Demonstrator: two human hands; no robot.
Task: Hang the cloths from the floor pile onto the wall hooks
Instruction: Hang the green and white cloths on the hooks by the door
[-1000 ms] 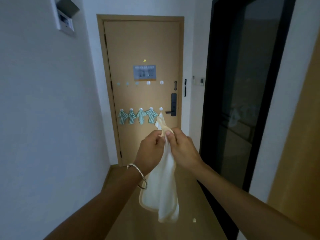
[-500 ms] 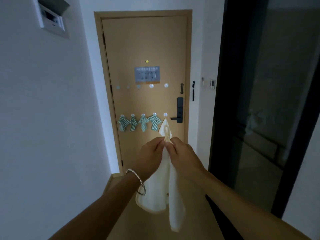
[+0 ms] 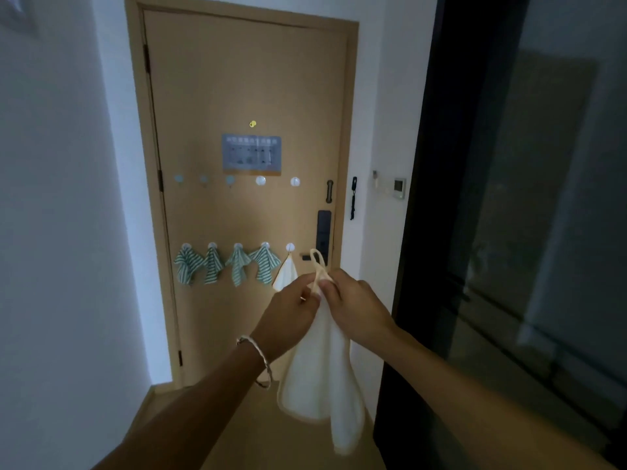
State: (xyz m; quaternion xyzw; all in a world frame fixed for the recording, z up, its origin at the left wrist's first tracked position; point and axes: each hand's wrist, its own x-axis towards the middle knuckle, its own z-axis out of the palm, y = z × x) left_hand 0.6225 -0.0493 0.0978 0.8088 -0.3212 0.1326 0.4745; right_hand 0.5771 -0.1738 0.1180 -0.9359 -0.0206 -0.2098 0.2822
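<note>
Fingers (image 3: pixel 300 283) of left hand (image 3: pixel 288 310) and right hand (image 3: pixel 356 305) pinch cloth (image 3: pixel 315 374) loop (image 3: pixel 319 278); slack loop may miss hook (image 3: pixel 295 181), dropping cloth.

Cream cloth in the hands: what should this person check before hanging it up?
1. Grip: left hand and right hand both pinch the cream cloth at its top: ok.
2. Loop stands open above the fingers: ok.
3. Lower hooks free: not ok; four striped cloths and a hung white cloth fill them.
4. Upper hook bare: ok, as is the whole upper row.
5. Loop level with upper row: not ok, it sits lower in view.
</note>
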